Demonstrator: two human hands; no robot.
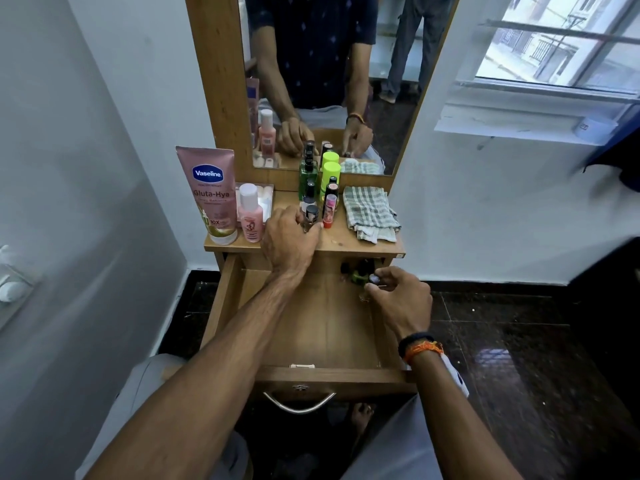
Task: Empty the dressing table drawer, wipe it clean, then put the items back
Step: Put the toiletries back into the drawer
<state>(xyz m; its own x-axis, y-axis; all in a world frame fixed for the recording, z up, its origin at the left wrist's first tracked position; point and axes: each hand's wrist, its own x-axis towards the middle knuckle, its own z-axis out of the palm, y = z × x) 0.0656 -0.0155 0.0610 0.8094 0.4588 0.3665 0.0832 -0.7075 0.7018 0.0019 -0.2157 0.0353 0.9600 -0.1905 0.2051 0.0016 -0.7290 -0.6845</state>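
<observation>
**Drawer Emptying: Hands at Tabletop and Drawer Rear**

Head view. We observed the open wooden drawer [311, 327] pulled fully out from the wooden dressing table [346, 242], its floor mostly bare. A few small items [356, 271], dark and green, lay at the drawer's rear right corner. The left hand [291, 240] rested on the tabletop, its fingers closed around a small black-capped bottle [310, 216] standing beside other small bottles and lipstick-shaped tubes. The right hand [401, 301] hovered over the drawer's rear right area, its fingertips pinching a small round-capped item [374, 279]. On the tabletop we noted a pink Vaseline lotion tube [211, 195] at the left, a small pink bottle with a white cap [250, 213] just beside it, and a folded checked grey-and-white cloth [372, 213] at the right. A wood-framed mirror [322, 81] stood behind.
</observation>
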